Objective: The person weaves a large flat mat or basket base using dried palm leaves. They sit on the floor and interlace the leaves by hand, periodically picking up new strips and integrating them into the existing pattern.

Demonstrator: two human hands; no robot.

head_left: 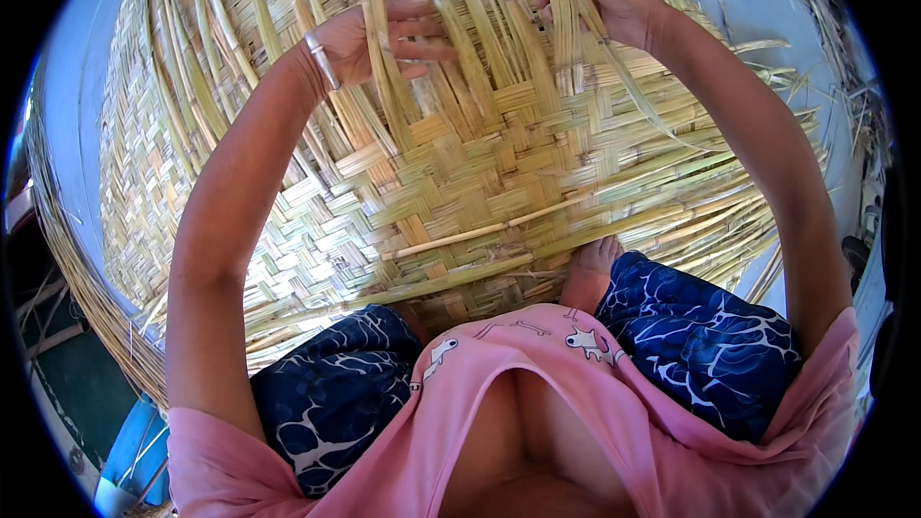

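A wide woven mat [451, 201] of flattened yellow-green reed strips lies under both my arms. My left hand [379, 38] is over its far middle, fingers stretched out and apart, slightly blurred. A loose reed strip [384, 77] crosses in front of that palm; the fingers do not close round it. To the right, my right hand [614, 5] has its fingers curled round an upright reed strip [563, 19] that rises from the weave. Between my hands several lifted strips [470, 48] lean toward the far edge. A metal bracelet [322, 60] circles my left wrist.
Unwoven reed ends [691, 201] fan out along the mat's right side. One of my bare feet [589, 273] rests at its near edge. Bundled thin stalks [96, 297] curve along the left, by a blue container [134, 451]. Blue-grey floor [748, 0] shows at the far right.
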